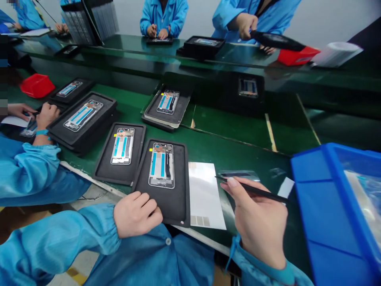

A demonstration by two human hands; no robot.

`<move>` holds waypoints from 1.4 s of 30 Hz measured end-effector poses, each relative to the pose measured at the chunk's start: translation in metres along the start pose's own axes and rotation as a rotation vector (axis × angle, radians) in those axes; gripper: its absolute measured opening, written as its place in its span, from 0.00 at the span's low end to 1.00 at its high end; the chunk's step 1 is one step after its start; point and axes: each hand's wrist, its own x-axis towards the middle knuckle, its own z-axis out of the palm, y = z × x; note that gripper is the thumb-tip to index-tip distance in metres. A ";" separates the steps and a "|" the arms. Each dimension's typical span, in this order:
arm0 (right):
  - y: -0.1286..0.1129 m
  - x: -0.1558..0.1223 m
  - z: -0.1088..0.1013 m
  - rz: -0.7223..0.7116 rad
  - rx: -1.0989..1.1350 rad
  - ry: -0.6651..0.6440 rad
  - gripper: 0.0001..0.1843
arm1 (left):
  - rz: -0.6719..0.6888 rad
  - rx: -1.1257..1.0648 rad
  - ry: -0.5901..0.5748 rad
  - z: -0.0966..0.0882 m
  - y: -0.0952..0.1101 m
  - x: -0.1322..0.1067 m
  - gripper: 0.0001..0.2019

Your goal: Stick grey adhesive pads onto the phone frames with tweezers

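Head cam: R hand (pixel 256 222) pinching black tweezers (pixel 256 190), tip over clear film (pixel 238 174), fingers hide mid-shaft. L hand (pixel 137 214) loose on black foam tray (pixel 175 206), not gripping; phone frame (pixel 161 165) just ahead of it. Blue bin (pixel 333 214) right of R hand, cut off, contents unclear. Green desk (pixel 238 135) under all.

Bright, even light, glare on the white sheet (pixel 205 194) — sheen along the glossy green bench (pixel 143 44), faint shadows, fisheye bend at the edges

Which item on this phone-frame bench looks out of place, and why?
The far black foam tray sits skewed, with a pale sheet edge poking out beneath it, unlike the nearer trays.
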 end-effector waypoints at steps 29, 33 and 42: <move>0.025 0.040 -0.013 0.055 0.063 -0.174 0.17 | -0.218 0.202 -0.266 0.005 -0.133 0.032 0.08; 0.028 0.039 -0.010 0.045 0.112 -0.207 0.17 | -0.239 0.288 -0.312 0.066 -0.149 0.131 0.19; 0.020 0.036 -0.012 0.076 0.230 -0.265 0.18 | -0.205 0.383 -0.375 0.091 -0.164 0.185 0.19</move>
